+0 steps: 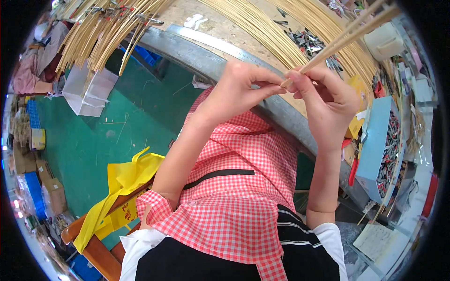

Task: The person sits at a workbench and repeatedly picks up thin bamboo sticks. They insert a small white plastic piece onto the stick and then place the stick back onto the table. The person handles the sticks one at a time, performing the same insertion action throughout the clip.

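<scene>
Both of my hands meet above the bench edge, fingertips close together. In my right hand (328, 96), thumb and fingers are closed round the lower ends of thin bamboo sticks (344, 43), which slant up to the far right. My left hand (239, 86) is in a pinch right at the sticks' near end. Whether it grips a stick tip or something small there is hidden by the fingers. Beyond my hands, a pile of small dark metal clips (307, 43) lies on the bench between long rows of bamboo sticks (248, 21).
At right stands a light blue box (372, 159) full of small metal clips, with red-handled pliers (355, 166) beside it. Clip-tipped sticks (101, 35) overhang the bench at far left. Yellow cloth (124, 180) drapes a wooden chair (101, 257). Another person's sleeve (28, 77) shows at far left.
</scene>
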A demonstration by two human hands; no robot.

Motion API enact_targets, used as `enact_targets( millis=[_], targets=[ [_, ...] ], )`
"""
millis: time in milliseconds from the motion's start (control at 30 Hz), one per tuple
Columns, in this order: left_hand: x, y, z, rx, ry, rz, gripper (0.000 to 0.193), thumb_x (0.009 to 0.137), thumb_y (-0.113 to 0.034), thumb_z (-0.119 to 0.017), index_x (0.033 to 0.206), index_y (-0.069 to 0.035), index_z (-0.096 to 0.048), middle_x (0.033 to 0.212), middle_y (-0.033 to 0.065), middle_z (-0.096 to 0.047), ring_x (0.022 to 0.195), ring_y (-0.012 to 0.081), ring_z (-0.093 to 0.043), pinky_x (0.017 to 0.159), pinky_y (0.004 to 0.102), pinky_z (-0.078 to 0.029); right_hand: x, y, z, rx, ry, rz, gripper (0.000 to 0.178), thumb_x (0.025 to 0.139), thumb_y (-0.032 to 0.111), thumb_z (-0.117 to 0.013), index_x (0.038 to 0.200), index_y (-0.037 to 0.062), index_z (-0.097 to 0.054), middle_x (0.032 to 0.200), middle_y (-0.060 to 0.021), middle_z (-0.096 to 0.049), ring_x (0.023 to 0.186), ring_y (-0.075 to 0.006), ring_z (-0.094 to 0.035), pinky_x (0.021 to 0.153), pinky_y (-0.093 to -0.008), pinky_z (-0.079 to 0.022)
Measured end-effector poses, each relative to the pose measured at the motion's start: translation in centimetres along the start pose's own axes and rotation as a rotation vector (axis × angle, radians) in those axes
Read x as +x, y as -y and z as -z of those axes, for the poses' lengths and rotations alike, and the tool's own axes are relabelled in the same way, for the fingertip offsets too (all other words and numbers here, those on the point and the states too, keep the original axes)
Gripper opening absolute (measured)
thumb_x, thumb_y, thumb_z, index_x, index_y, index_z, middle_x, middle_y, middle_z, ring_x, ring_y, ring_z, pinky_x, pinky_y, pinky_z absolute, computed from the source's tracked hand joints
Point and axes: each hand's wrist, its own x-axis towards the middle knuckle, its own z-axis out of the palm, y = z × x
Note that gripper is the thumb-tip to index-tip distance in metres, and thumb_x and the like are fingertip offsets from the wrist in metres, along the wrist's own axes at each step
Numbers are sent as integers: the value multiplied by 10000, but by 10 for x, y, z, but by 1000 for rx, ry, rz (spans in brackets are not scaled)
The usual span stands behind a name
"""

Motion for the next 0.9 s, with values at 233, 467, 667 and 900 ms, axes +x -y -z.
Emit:
enact_targets(
  millis=[233, 467, 667, 900],
  targets=[
    [-7, -10, -12, -179, -121, 34, 188, 830, -5, -659, 1012, 38, -640, 855, 89, -687, 742, 114, -655, 657, 253, -537, 3, -5, -10, 88, -142, -45, 95, 827, 42, -700, 794, -40, -665, 700, -32, -654, 607, -66, -610, 539, -193, -476],
    [-10, -17, -14, 402, -342, -223, 209, 824, 18, -643, 1032, 27, -620, 780, 145, -626, 639, 233, -619, 587, 306, -496, -3, -25, -40, 349, -242, -236, 108, 842, 60, -693, 795, -32, -660, 681, -18, -636, 575, -45, -569, 519, -178, -454],
    [-25, -2, -1, 417, -262, -155, 198, 828, -2, -615, 1025, -9, -614, 865, 153, -624, 739, 319, -612, 630, 403, -499, -12, -32, -49, 383, -140, -315, 97, 846, 55, -685, 795, -21, -653, 706, -19, -634, 573, -48, -560, 510, -181, -439],
    [-43, 0, 24, 146, -372, 170, 103, 859, -16, -609, 903, 11, -698, 663, 81, -603, 556, 109, -504, 500, 242, -363, 29, -93, 29, -285, -29, -209, 185, 900, 163, -603, 931, 6, -696, 864, -81, -692, 697, -144, -627, 616, -261, -479]
  ],
)
